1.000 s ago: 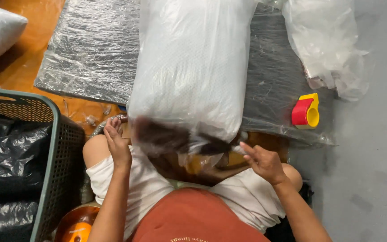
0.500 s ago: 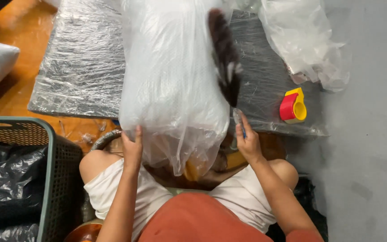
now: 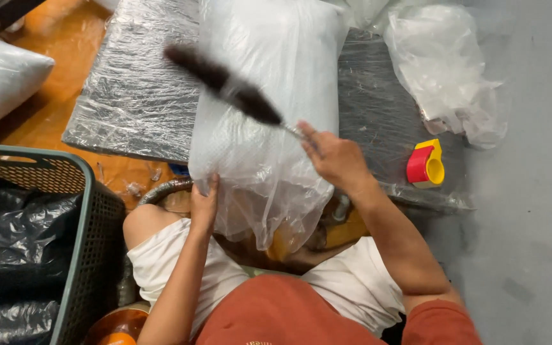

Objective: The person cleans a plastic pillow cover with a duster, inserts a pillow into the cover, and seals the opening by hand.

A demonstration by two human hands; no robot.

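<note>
While the left hand (image 3: 204,206) presses flat against the near left side of a clear-wrapped white pillow (image 3: 266,108) lying across the lap, the right hand (image 3: 335,156) grips a dark feather duster (image 3: 225,83), dusting seemingly underway.

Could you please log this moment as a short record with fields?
Left hand: pressed against the side of the clear plastic-bagged pillow
Right hand: gripping a dark duster brush, its head lying across the bag
Beneath: plastic-wrapped dark mat
Right side: red and yellow tape dispenser, crumpled clear bags
Left side: green mesh basket with black plastic inside
</note>
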